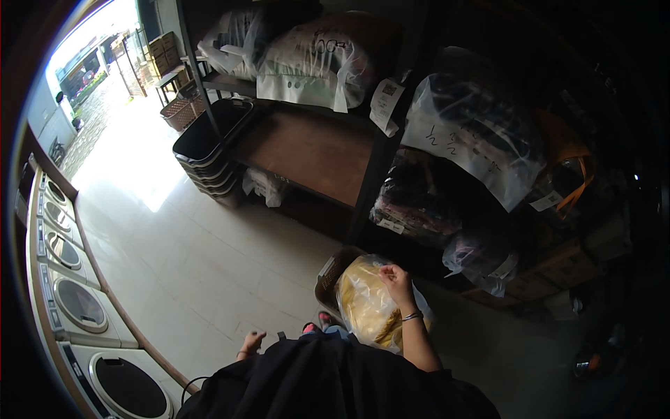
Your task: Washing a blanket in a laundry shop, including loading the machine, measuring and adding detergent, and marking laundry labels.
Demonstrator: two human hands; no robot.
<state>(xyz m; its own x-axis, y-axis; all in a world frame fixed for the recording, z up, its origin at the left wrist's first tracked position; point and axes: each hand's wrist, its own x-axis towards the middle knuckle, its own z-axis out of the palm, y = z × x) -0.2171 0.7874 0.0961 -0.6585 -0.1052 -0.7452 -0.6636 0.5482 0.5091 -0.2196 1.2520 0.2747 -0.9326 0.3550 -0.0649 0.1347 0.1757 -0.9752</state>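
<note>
My right hand (397, 284), with a bracelet at the wrist, is over a clear plastic bag (361, 298) of yellow cloth-like contents. Its fingers are curled at the bag's upper part; whether they grip the plastic is hard to see. The bag bulges in front of my right side and partly covers a brown perforated basket (327, 283), which has a pale label on its rim. Away to the left, my left hand (253, 343) hangs low with nothing in it, above the tiled floor (209, 272).
Dark shelving (309, 146) in front bears filled plastic bags (319, 63) with handwriting. Stacked baskets (209, 152) stand at its left end. Front-loading machines (78, 304) line the left side. A bright doorway (104, 78) opens at upper left. Boxes (555, 272) sit low at right.
</note>
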